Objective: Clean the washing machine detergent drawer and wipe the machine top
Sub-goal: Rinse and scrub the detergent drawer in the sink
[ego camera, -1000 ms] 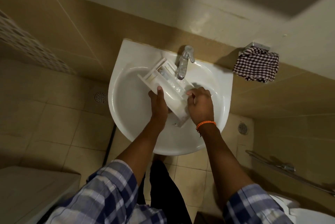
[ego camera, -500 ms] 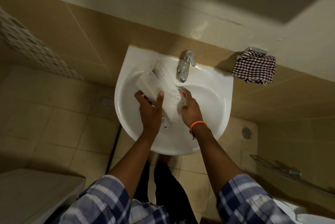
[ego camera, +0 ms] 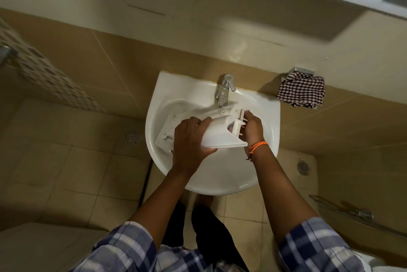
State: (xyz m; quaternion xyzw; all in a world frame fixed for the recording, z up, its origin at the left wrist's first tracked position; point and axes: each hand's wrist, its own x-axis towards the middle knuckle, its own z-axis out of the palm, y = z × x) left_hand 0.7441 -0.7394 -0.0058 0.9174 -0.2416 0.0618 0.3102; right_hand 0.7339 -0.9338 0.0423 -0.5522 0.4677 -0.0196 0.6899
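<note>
Both mitts are on it, left hand (ego camera: 191, 139) wrapped round the detergent drawer (ego camera: 217, 132) and right hand (ego camera: 253, 127) gripping its far end over the basin (ego camera: 220, 179), so wet fingers could let it slip under the tap (ego camera: 225, 90).

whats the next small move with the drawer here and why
Probably tip the detergent drawer back under the tap. The left hand and right hand both grip it over the sink, underside turned up, and its compartments face away from the spout, so they likely need rinsing next.
</note>
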